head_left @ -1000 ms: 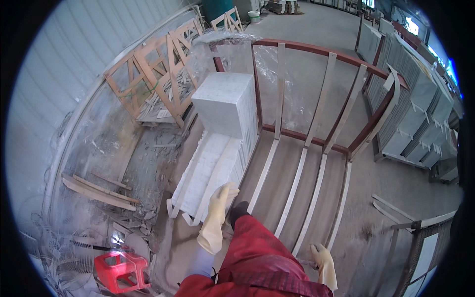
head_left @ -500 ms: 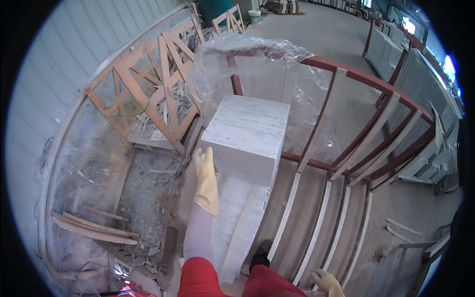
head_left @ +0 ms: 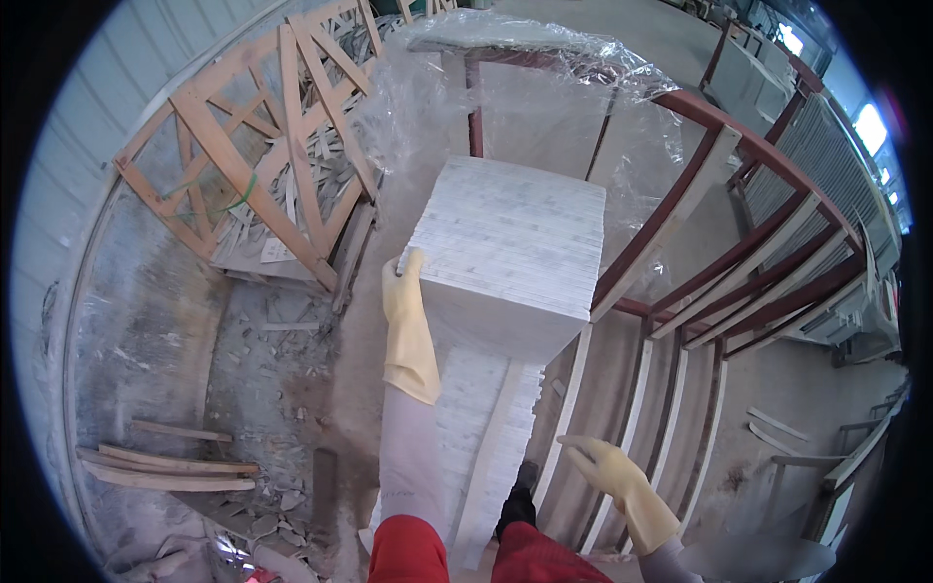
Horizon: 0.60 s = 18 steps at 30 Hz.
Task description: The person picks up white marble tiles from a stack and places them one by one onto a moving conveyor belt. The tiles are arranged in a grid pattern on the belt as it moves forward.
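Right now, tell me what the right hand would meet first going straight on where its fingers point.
Probably the ragged right side of the lower pale slab stack, up and left of the right hand in the picture. Depth is unclear; it might pass above.

Timber frame left of slab stack

Gloved left hand at corner of pale slab stack, gloved right hand near slatted rack

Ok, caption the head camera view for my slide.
Gloved left hand at the left edge of a stack of pale slabs; gloved right hand open, holding nothing.
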### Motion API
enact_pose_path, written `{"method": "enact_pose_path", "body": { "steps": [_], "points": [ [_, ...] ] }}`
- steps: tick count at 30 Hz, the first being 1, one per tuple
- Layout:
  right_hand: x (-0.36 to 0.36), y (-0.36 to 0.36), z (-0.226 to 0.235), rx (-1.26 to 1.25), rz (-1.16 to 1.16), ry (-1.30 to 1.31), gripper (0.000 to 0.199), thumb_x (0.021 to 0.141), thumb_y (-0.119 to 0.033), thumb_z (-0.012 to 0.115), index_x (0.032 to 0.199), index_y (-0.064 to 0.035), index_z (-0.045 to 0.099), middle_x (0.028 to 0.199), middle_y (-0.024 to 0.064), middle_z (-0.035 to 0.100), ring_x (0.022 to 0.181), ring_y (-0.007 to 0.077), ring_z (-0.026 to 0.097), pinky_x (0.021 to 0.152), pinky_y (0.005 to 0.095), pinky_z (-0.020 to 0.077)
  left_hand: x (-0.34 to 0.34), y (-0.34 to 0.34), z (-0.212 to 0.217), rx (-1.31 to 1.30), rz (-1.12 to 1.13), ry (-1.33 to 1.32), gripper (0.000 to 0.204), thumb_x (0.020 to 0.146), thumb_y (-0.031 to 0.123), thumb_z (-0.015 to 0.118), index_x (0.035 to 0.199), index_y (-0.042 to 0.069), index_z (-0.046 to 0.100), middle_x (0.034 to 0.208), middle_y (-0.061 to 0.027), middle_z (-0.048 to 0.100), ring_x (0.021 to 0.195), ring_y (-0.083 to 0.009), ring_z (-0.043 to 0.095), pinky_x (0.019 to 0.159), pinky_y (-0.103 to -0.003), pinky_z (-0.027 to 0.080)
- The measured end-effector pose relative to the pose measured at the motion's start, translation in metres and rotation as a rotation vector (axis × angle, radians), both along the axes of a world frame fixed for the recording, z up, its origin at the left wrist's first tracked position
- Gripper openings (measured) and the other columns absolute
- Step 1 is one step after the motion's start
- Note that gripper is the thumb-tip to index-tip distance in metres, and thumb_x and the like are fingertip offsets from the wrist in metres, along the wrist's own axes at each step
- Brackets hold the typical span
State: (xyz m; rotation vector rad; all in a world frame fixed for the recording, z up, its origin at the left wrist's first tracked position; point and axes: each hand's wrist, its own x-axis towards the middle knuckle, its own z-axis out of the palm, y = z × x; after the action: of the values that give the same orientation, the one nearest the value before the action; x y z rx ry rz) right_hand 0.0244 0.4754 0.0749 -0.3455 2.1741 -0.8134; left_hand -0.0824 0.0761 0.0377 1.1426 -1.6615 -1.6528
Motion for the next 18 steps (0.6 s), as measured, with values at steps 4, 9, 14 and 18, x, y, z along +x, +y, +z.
{"method": "enact_pose_path", "body": {
  "steps": [4, 9, 14, 18],
  "points": [
    [-0.009, -0.022, -0.011, 0.0, -0.04, 0.023, 0.04, 0.099, -0.032, 0.053, 0.132, -0.0118, 0.062, 0.126, 0.0179, 0.066, 0.122, 0.0318, 0.061, 0.105, 0.0368, 0.0444, -0.002, -0.001, 0.002, -0.085, -0.038, -0.097, 0.057, 0.084, 0.048, 0.071, 0.117, 0.001, 0.064, 0.106, -0.0103, 0.069, 0.099, -0.0204, 0.063, 0.09, -0.033, 0.047],
    [-0.036, -0.053, 0.005, -0.166, -0.423, 0.096, 0.042, 0.097, -0.034, 0.058, 0.132, -0.0115, 0.062, 0.127, 0.0167, 0.065, 0.117, 0.0279, 0.063, 0.101, 0.0377, 0.047, 0.0, -0.004, -0.001, -0.133, -0.008, -0.099, 0.057, 0.084, 0.047, 0.071, 0.117, 0.001, 0.067, 0.11, -0.0134, 0.071, 0.104, -0.0251, 0.066, 0.091, -0.035, 0.048],
    [-0.076, -0.08, 0.011, -0.29, -0.651, 0.242, 0.052, 0.095, -0.025, 0.063, 0.143, -0.0095, 0.052, 0.133, 0.0168, 0.061, 0.123, 0.0272, 0.059, 0.104, 0.0373, 0.0453, -0.003, 0.004, -0.003, -0.081, 0.075, -0.017, 0.054, 0.086, 0.041, 0.072, 0.12, 0.0, 0.067, 0.113, -0.014, 0.071, 0.106, -0.0249, 0.065, 0.093, -0.034, 0.048],
    [-0.1, -0.096, 0.005, -0.412, -0.62, 0.271, 0.064, 0.09, -0.022, 0.066, 0.147, -0.0046, 0.044, 0.138, 0.0184, 0.055, 0.127, 0.0278, 0.056, 0.102, 0.0372, 0.0476, -0.002, 0.011, 0.001, -0.015, 0.112, 0.123, 0.045, 0.088, 0.03, 0.073, 0.118, -0.002, 0.067, 0.113, -0.0127, 0.07, 0.104, -0.0215, 0.065, 0.091, -0.032, 0.049]
  ]
}}
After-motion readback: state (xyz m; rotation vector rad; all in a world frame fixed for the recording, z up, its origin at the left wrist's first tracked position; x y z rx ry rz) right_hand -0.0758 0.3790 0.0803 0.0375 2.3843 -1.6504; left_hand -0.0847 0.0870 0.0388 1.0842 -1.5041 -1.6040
